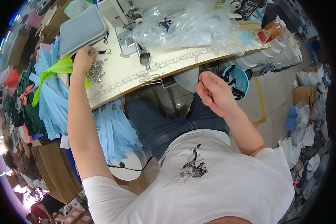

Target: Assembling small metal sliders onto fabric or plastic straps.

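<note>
My left hand [84,59] is at the left end of the white sewing table [115,74], fingers curled down. Anything between them is hidden. Close by lie a pile of small silver metal pieces [96,71] and a small dark-handled tool with a ring [103,52]. A lime-green strip [61,68] and a bundle of light blue strips [52,97] hang just left of that hand. Out past the table's front edge, above my lap, is my right hand [215,93]. Its thumb and fingers are pressed together, and I cannot make out anything in them.
A sewing machine [114,13] stands at the back beside a grey tray [82,28]. Clear plastic bags [190,26] cover the table's far middle. An orange drink bottle [270,32] lies at right. Below are a blue basket [240,80] and more blue strips [115,130].
</note>
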A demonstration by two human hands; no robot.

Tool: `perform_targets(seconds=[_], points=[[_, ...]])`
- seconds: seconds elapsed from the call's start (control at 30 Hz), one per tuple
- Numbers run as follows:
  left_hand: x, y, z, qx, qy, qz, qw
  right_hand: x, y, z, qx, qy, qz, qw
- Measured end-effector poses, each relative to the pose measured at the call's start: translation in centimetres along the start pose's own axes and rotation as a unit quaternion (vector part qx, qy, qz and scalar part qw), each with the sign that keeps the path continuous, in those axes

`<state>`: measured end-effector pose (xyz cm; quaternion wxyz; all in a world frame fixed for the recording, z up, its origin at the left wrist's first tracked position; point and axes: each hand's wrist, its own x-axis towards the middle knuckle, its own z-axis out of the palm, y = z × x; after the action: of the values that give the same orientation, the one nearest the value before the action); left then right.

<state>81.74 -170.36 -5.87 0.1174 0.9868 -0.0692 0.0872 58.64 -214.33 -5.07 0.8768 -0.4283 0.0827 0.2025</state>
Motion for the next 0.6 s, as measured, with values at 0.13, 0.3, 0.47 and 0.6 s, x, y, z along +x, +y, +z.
perform_targets(seconds=[0.13, 0.3, 0.47, 0.6], points=[[1.2, 1.2, 0.3, -0.058, -0.090, -0.025, 0.994, -1.3, 0.0, -1.1, -0.015, -0.014, 0.008, 1.000], [0.7, -0.2, 1.1, -0.036, -0.027, 0.022, 0.999, -1.3, 0.1, -0.8, -0.004, -0.009, 0.019, 1.000], [0.4, 0.2, 1.8, -0.039, -0.017, 0.021, 0.999, -1.5, 0.1, 0.1, -0.018, -0.017, 0.042, 0.999], [0.9, -0.9, 2.2, -0.007, -0.025, 0.015, 1.000, -1.8, 0.8, -0.9, -0.026, -0.043, 0.045, 0.998]])
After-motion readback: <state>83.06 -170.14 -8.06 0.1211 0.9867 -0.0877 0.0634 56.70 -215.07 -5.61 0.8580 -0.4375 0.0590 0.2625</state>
